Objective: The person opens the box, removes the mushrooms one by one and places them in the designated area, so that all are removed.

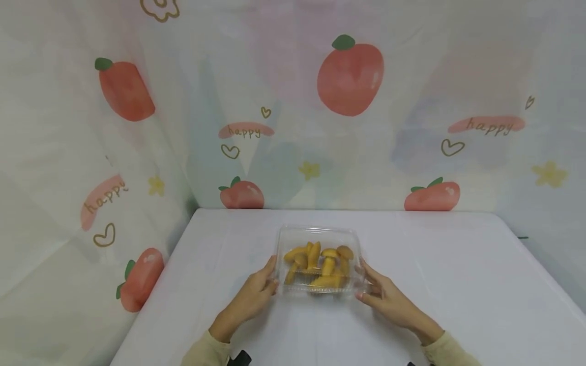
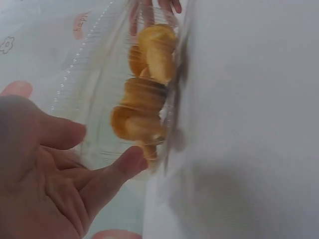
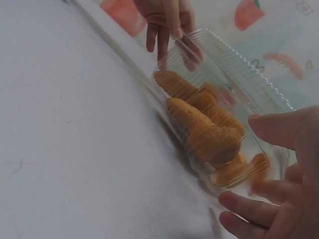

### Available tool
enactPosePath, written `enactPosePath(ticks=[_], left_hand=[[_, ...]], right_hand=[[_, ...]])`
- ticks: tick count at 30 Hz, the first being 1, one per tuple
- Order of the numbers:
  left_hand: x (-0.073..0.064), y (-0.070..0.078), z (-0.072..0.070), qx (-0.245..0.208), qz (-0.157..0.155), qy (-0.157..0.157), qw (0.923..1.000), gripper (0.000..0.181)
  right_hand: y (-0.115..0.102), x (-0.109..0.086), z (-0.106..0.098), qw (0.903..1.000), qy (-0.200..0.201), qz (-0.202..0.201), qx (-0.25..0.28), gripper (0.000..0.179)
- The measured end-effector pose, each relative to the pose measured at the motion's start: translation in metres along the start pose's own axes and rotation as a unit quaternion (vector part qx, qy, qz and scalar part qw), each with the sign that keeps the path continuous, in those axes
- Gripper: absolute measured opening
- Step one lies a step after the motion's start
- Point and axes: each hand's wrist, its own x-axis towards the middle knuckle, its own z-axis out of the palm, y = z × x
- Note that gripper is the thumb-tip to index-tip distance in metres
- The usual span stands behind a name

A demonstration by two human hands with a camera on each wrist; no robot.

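Observation:
A clear plastic clamshell box (image 1: 320,233), its lid down, is at the middle of the white table. Several yellow-brown mushrooms (image 1: 328,262) lie inside, seen through the plastic. My left hand (image 1: 252,295) holds the box at its left end; in the left wrist view, the thumb and a finger (image 2: 112,179) lie about that end. At the right end, my right hand (image 1: 393,302) holds the box, with the thumb (image 3: 279,127) toward the lid and the other fingers (image 3: 249,211) lower down. Whether the base touches the table is hard to tell.
The white-covered table (image 1: 458,284) reaches back to a cloth backdrop (image 1: 293,76) printed with red fruit, hearts and the word "happy". A similar printed cloth (image 1: 55,152) hangs along the left side. A small dark object (image 1: 240,358) shows beside the left sleeve.

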Motion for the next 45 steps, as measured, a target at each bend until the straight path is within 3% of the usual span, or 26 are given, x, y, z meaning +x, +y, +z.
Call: enactPosePath(ticks=[6,13,20,32,39,45], left_hand=[[-0.002,0.005,-0.004,0.004,-0.013,-0.028,0.9995,0.066],[-0.004,0.007,-0.004,0.009,-0.004,-0.039,0.9992,0.065],[-0.003,0.005,-0.006,0.027,0.003,-0.033,0.9991,0.066],[-0.003,0.003,-0.009,0.047,-0.002,-0.022,0.9986,0.066],[-0.004,0.004,-0.009,0.073,0.005,-0.020,0.9971,0.065],[-0.007,0.007,-0.009,0.102,-0.001,-0.025,0.9944,0.067]], right_hand=[[-0.002,-0.006,-0.004,0.9995,0.007,0.021,0.023,0.080],[0.003,-0.009,0.011,0.9955,0.093,0.001,0.016,0.063],[0.010,-0.010,0.020,0.9941,0.107,-0.017,0.006,0.057],[0.008,-0.002,0.029,0.9904,0.138,-0.004,0.002,0.055],[0.009,0.000,0.038,0.9832,0.182,-0.016,0.007,0.051],[0.008,0.000,0.047,0.9750,0.222,0.006,-0.002,0.049]])
